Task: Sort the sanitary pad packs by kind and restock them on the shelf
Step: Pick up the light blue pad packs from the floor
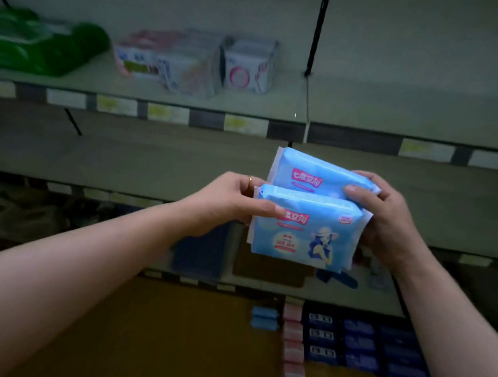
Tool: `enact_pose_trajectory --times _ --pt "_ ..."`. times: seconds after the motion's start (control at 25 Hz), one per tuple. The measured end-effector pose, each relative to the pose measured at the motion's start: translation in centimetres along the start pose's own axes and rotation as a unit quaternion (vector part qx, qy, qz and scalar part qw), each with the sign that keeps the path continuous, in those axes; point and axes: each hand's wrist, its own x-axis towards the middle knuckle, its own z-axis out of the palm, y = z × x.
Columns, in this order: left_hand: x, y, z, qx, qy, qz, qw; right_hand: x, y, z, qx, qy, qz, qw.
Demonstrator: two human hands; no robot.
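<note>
Two light blue sanitary pad packs are held together in front of the shelves. The near pack point(301, 233) shows a pink label and a drawn figure in a hat; the far pack point(312, 176) stands just behind and above it. My left hand point(234, 202) grips the left side with its thumb on the near pack's front. My right hand point(391, 214) holds the right ends of both packs. The middle shelf point(123, 158) lies bare behind them.
On the upper shelf point(249, 106) lie green packs point(39, 43) at the left and white-pink packs point(168, 62), point(250, 67) in the middle. On the floor point(167, 332) stand rows of dark blue packs point(363, 348), pink packs point(293, 344) and small blue packs point(264, 317).
</note>
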Motion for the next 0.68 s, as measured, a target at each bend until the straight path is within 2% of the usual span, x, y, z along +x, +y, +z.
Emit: enact_pose_trajectory --times 0.32,0.48,0.68 --pt "0.6 8.3 -1.7 0.059 0.007 0.091 0.994 1.6 -8.9 1.6 -0.015 0.005 -0.104 0.994" --pt "3.4 10.5 -2.3 0.069 0.016 0.1 0.992 4.8 -10.7 0.7 -0.04 -0.012 -0.101 0.994" --pt "8.4 12.9 -3.7 0.085 0.086 0.109 0.987 11.6 -11.8 -0.2 -0.018 -0.036 -0.103 0.994"
